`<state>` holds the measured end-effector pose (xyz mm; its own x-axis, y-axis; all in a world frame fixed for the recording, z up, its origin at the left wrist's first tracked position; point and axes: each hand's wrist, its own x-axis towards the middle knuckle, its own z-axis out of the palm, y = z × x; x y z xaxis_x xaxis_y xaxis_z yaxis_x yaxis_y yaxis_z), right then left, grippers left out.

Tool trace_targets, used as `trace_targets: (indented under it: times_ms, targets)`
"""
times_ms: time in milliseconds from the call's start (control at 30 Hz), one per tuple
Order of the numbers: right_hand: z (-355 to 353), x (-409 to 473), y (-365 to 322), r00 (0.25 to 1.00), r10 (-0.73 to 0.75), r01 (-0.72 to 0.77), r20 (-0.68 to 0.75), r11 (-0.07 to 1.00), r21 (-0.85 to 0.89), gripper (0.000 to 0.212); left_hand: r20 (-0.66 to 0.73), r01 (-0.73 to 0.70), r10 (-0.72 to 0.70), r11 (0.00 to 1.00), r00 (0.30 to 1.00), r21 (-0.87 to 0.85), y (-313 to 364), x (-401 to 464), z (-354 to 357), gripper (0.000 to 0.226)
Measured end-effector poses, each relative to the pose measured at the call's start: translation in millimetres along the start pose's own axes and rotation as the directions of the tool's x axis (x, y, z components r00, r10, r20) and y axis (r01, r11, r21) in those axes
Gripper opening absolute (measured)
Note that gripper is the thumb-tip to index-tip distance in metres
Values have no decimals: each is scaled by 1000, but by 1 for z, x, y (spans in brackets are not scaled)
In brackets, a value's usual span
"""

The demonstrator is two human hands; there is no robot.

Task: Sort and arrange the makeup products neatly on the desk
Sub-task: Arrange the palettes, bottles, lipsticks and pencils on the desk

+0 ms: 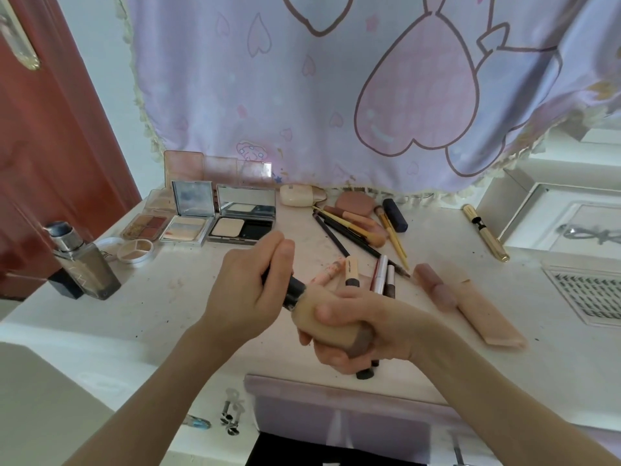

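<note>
I see the right hand (363, 327) wrapped around a beige foundation bottle (331, 326), held tilted above the white desk (168, 314). The left hand (248, 284) curls its fingers round the bottle's black cap (292, 292). Just beyond the hands lie slim tubes (381, 274) and a fan of brushes (356, 230). Up and left of the left hand sit open palettes (240, 227); far left stands a glass bottle (84, 264). Right of the right hand lies a pink tube (470, 307).

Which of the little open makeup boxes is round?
The round white compact with three tan powder wedges, nearest the grey glass bottle. The other open palettes behind it are all square or rectangular.
</note>
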<state>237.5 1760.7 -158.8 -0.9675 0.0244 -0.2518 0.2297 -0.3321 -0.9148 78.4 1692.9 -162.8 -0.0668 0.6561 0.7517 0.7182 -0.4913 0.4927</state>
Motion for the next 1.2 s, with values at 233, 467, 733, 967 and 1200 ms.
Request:
trace_targets:
  times_ms: [233,467,733,967,1200]
  targets:
    - [16,8,-1,813,-298,-280,-500,553,-785,22,219,524,-575,814,788,251,-4,15,-4,75]
    - [4,-2,-4,851,-62,-155,-521,919,-362,18,549,403,-197,870,812,-284,-14,12,-43,18]
    - [10,0,-4,904,-133,-76,-407,886,-458,8,398,393,-343,918,851,-50,-13,13,-37,45]
    - [4,1,-4,935,-114,-33,-336,916,-401,16,559,430,-229,865,797,-258,-11,1,-55,23]
    - [10,21,0,911,-176,-76,-372,818,-571,22,285,415,-404,910,869,25,-18,3,-52,43]
